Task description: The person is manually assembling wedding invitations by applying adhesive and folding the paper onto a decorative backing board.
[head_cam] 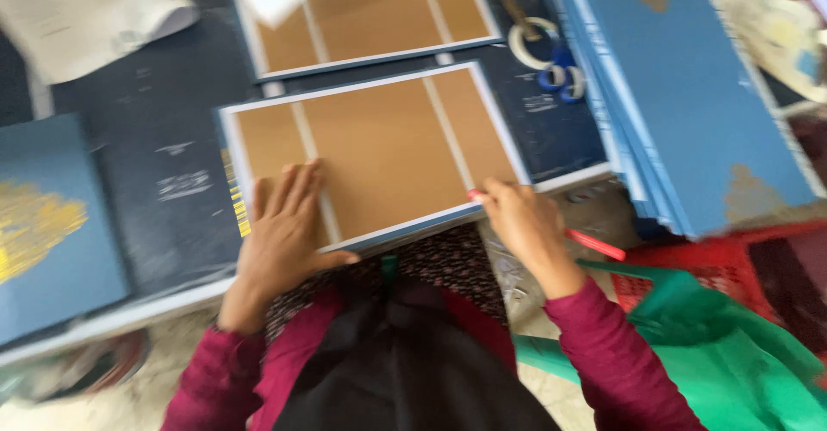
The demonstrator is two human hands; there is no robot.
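Cardboard shows brown inside an open book cover (379,151) lying face down on the dark counter (172,78), its edges wrapped in pale blue. The left hand (284,233) presses flat on its near left part, fingers spread, gripping nothing. The right hand (521,220) is closed around a red pen (594,244) at the cover's near right corner. A second cover (370,18) lies behind, scissors (560,74) and a blue stack (689,95) to the right.

2 bare hands, left hand (280,233), right hand (525,224), no rings or watch visible. Long maroon sleeves (616,362) to the wrists. Black garment down the front, dark patterned fabric at the lap
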